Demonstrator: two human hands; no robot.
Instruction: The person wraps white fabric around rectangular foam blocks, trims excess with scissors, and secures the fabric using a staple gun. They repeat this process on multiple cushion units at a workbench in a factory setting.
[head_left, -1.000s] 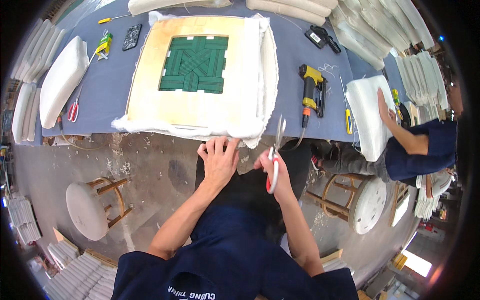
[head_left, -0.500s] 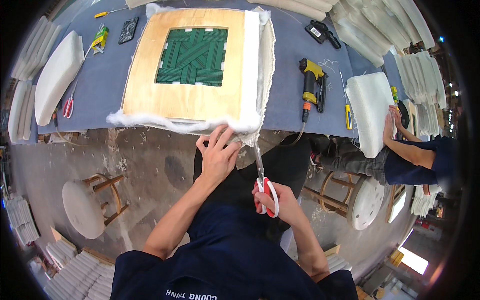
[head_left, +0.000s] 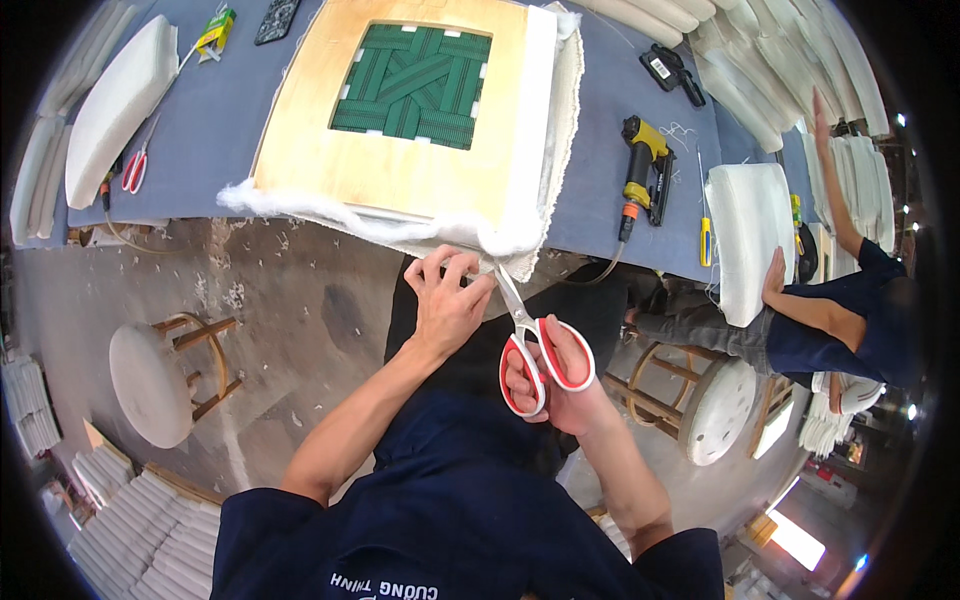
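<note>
While our left hand [head_left: 450, 315] appears to pinch the cloth edge [head_left: 522, 268] of the padded panel [head_left: 400, 180], upper centre, our right hand [head_left: 578, 412] has spread the scissors [head_left: 522, 318] it grips, apparently bringing that edge within cutting reach.

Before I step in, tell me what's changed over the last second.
The scissors in the right hand have swung left to the corner of the white cloth, handles now spread wide. A co-worker's hand is now raised away from the cushion. The left hand stays at the cloth's edge; the nail gun still lies on the table.
</note>
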